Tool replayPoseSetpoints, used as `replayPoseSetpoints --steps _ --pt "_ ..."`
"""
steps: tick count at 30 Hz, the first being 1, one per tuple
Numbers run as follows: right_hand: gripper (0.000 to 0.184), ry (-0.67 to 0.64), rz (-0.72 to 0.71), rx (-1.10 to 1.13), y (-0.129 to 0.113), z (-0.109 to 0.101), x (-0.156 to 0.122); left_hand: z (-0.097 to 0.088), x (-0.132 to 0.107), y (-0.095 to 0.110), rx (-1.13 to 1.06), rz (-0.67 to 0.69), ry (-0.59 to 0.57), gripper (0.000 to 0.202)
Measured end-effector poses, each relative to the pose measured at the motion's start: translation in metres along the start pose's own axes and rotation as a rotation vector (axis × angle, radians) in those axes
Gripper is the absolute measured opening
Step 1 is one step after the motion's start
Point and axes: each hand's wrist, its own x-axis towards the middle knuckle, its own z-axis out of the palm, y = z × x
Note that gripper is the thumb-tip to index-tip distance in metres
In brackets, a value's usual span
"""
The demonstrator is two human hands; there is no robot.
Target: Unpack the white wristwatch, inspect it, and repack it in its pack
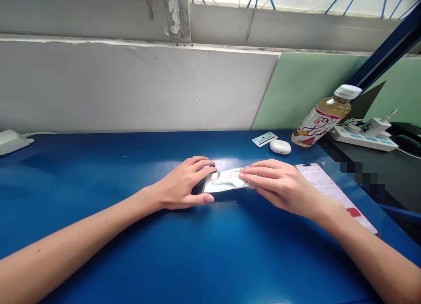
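Note:
A flat, shiny clear plastic packet (225, 181) with pale, silvery contents lies low over the blue tabletop, between my two hands. My left hand (186, 183) spans its left end, fingers along the far edge and thumb along the near edge. Under that palm is a dark patch; whether it is a thing or shadow I cannot tell. On the right end, the fingertips of my right hand (279, 183) press together over the packet, its thumb mostly hidden below. Close to the right wrist lies a phone (317, 179) with a lit timer screen, partly covered by the forearm.
Behind the right hand lie a white earbud case (280, 146) and a small printed card (264, 139). A drink bottle (324, 115) leans at the back right, beside a white power strip (365, 137). A white device (13, 142) sits far left. A wall (138, 89) borders the back.

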Motion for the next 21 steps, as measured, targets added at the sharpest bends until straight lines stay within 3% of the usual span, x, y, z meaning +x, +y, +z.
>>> replayPoseSetpoints --steps 3,7,12,16,21 --pt "0.024 0.118 0.072 0.067 -0.004 -0.001 0.001 0.001 -0.001 0.001 -0.017 -0.011 0.020 0.076" --pt "0.021 0.190 0.303 0.190 -0.010 0.001 0.002 0.004 -0.003 0.004 -0.044 -0.073 0.102 0.090" --pt "0.026 0.118 0.495 0.294 -0.014 0.007 0.003 0.007 -0.005 0.005 -0.105 -0.047 0.205 0.095" --pt "0.030 0.016 0.471 0.201 -0.009 0.015 0.000 0.008 -0.004 0.003 -0.104 -0.014 0.182 0.076" --pt "0.038 -0.094 0.370 -0.012 0.001 0.013 -0.004 0.007 -0.001 0.003 -0.074 -0.017 0.154 0.071"
